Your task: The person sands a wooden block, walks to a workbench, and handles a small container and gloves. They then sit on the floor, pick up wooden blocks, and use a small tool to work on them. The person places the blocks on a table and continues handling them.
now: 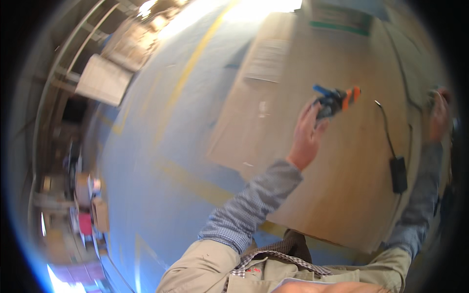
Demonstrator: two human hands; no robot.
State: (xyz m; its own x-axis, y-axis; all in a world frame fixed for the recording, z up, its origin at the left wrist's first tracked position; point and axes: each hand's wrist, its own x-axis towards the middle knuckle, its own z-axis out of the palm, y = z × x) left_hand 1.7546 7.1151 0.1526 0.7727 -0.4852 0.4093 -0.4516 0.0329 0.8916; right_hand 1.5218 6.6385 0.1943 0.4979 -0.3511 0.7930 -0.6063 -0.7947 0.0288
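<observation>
My left hand (307, 137) reaches over the brown board-topped table (337, 190), its fingers and thumb closed at one end of a dark tool with blue and orange parts (333, 101). Blur hides the tool's exact kind. Far to the right, my right hand (439, 119) is closed around a small dark thing with a bit of red (434, 94), smeared near the picture's rim. Between my arms lies a black power adapter (398, 175). Its thin cable (386, 128) runs away from me and ends in a metal-tipped plug beside the tool.
A printed sheet (266, 61) lies at the table's far left. Behind it stands a box with a green band (342, 22). Another dark cable (403, 73) runs along the right. Blue floor (146, 180) with yellow lines and loaded shelving (73, 83) lie to the left.
</observation>
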